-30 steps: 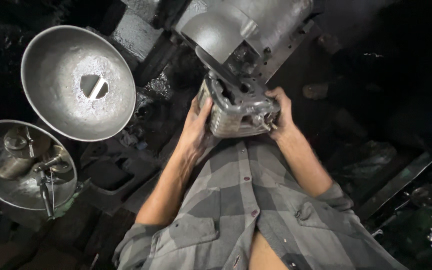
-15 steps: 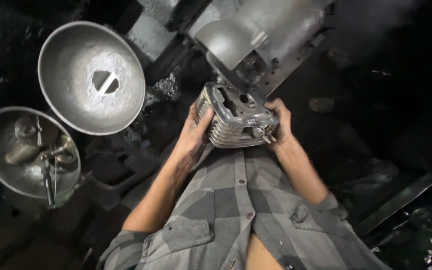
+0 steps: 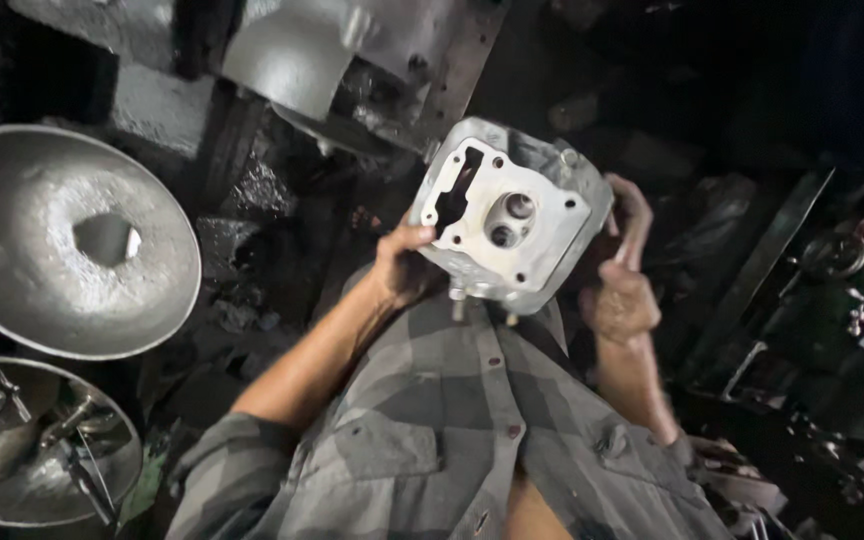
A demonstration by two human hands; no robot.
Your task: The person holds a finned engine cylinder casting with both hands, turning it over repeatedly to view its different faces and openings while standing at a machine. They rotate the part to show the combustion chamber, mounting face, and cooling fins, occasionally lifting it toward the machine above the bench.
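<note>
**Both hands on a cast metal engine part**

Just right of the frame's centre, a pale grey cast metal engine part is held up above the lap of a grey checked shirt, its flat machined face turned toward the camera, showing a large irregular opening and two round ports. The left hand is clamped on the part's left edge, thumb over the flat face. The right hand grips the right side, fingers curled around it. At the left of the frame sits a large dented metal bowl; below it, in the lower left corner, a second bowl holds small tools.
</note>
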